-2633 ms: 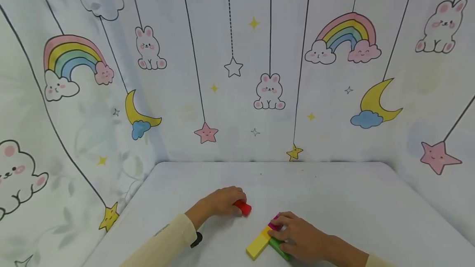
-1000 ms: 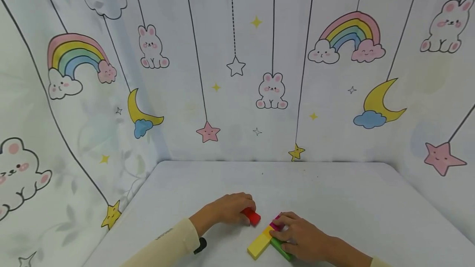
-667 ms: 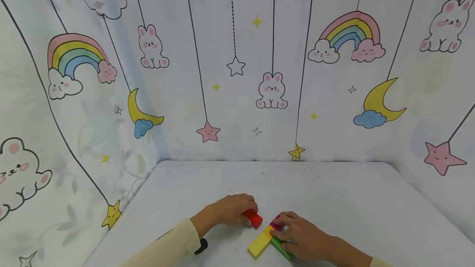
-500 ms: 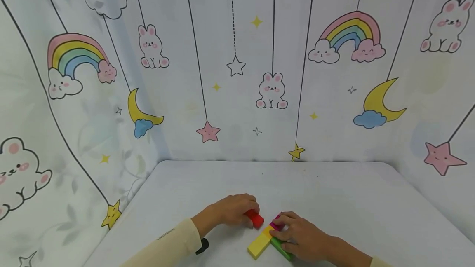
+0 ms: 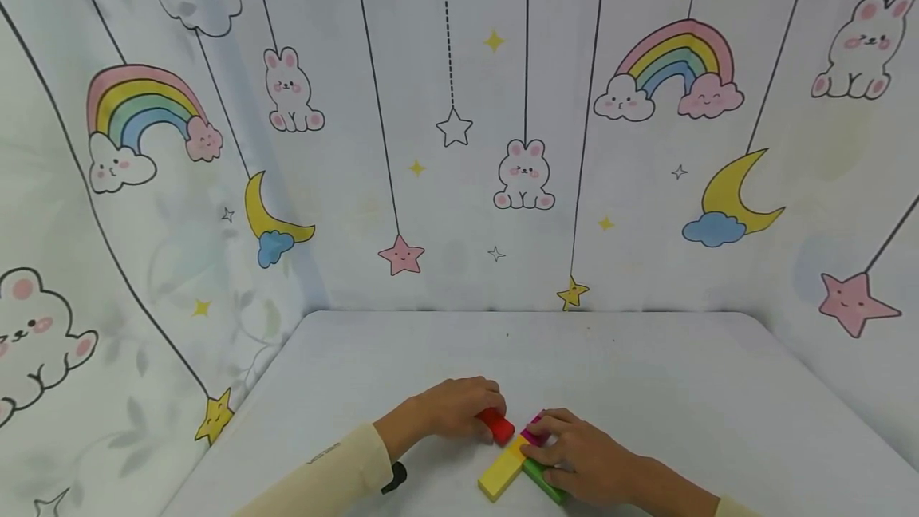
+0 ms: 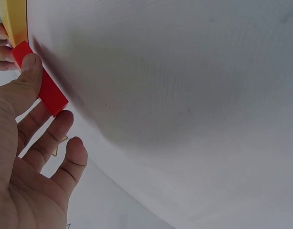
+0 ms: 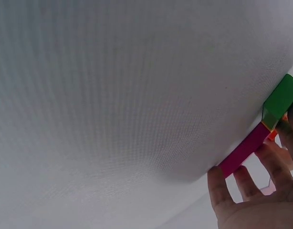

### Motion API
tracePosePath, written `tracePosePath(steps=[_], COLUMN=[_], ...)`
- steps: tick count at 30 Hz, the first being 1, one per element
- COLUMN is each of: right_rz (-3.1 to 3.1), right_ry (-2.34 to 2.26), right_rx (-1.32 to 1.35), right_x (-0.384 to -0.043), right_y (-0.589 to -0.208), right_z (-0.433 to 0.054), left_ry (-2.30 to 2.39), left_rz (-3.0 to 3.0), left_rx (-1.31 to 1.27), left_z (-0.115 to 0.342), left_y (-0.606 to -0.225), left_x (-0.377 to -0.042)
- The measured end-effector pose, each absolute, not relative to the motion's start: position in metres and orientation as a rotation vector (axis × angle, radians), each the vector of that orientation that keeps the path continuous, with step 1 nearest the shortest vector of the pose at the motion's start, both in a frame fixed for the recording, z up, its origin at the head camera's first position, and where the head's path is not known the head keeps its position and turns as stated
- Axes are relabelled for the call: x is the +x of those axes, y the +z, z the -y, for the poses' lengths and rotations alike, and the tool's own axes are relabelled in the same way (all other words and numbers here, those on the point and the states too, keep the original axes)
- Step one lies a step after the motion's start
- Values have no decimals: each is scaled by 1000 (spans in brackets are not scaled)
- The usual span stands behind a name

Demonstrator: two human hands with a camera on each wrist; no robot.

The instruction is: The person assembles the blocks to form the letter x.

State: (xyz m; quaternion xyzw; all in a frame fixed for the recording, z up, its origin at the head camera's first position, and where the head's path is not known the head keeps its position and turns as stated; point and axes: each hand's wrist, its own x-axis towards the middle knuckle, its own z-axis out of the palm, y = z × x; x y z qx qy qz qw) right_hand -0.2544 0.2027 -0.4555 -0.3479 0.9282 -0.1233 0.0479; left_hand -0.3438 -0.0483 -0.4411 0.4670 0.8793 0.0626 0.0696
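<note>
My left hand (image 5: 459, 408) pinches a red block (image 5: 497, 425) between thumb and fingers. In the left wrist view the red block (image 6: 53, 93) has one end right by a yellow block; I cannot tell whether they touch. A long yellow block (image 5: 500, 473), a small orange-yellow block (image 5: 518, 447) and a magenta block (image 5: 534, 427) lie in a slanting row. Off this row's right side runs a green block (image 5: 543, 483). My right hand (image 5: 585, 453) holds the magenta block, its fingers also against the green one (image 7: 281, 98). Its fingers partly cover both.
The blocks lie on a white table (image 5: 402, 341) near its front. Behind and at the sides hangs a white cloth (image 5: 474, 198) printed with rabbits, rainbows and stars. A black band (image 5: 395, 477) shows at my left wrist.
My left hand has brought the red block rightward and toward me, up close to the row. My right hand and the other blocks have stayed almost still.
</note>
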Motion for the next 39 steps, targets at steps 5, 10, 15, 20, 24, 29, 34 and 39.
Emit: tracePosePath(steps=[5, 10, 15, 20, 24, 29, 34, 39], right_rz=[-2827, -2825, -2822, -2820, -2817, -2817, -2822, -2821], right_ry=[-364, -363, -372, -385, -396, -398, -378, -377], right_rx=[-1060, -1052, -1059, -1070, -1072, -1054, -1060, -1068], right_x=[-254, -254, -254, -253, -252, -251, -251, -253], right_y=[-454, -453, -452, -451, -450, -448, -449, -450], right_z=[-202, -202, -201, -201, -200, -200, -201, -201], left_ry=[188, 178, 179, 180, 180, 169, 163, 153], left_rz=[-2641, -2646, -2641, -2639, -2640, -2639, -2637, -2638], left_rx=[1403, 1404, 1419, 1456, 1465, 1459, 1451, 1452], left_z=[47, 48, 48, 47, 47, 46, 44, 43], left_y=[-444, -445, -444, -446, -447, -447, -447, -445], left_x=[-345, -344, -343, -342, -342, -342, -342, -341])
